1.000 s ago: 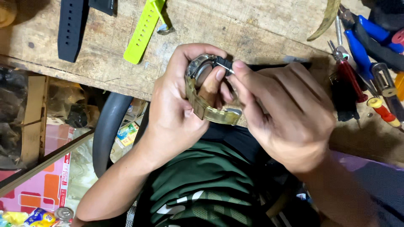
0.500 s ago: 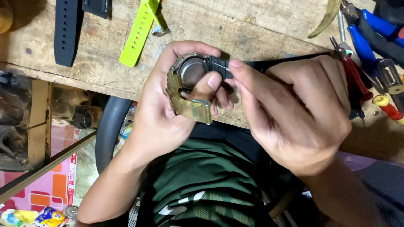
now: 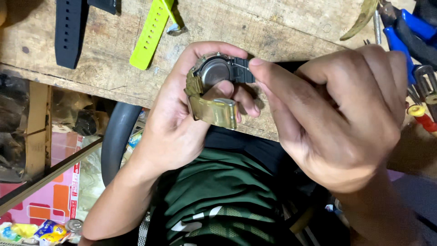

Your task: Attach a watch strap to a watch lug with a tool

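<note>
My left hand (image 3: 175,123) grips a wristwatch (image 3: 212,73) turned back side up, showing its round metal case back. An olive camouflage strap (image 3: 214,110) hangs from the watch under my left thumb. A black strap piece (image 3: 242,71) meets the case on the right. My right hand (image 3: 337,118) pinches a thin metal pin (image 3: 240,66) between thumb and forefinger, its tip at the joint between case and black strap. Both hands hover over the near edge of a worn wooden workbench (image 3: 255,25).
On the bench lie a black strap (image 3: 68,32), a lime-green strap (image 3: 151,33) with a buckle, and at right blue-handled pliers (image 3: 403,38) and a red-and-yellow screwdriver (image 3: 421,117). Below the bench are a grey chair arm (image 3: 114,139) and my green shirt (image 3: 218,196).
The watch has turned in my left hand, bringing the case back more into view. My right hand has moved its fingertips to the black strap joint with the pin.
</note>
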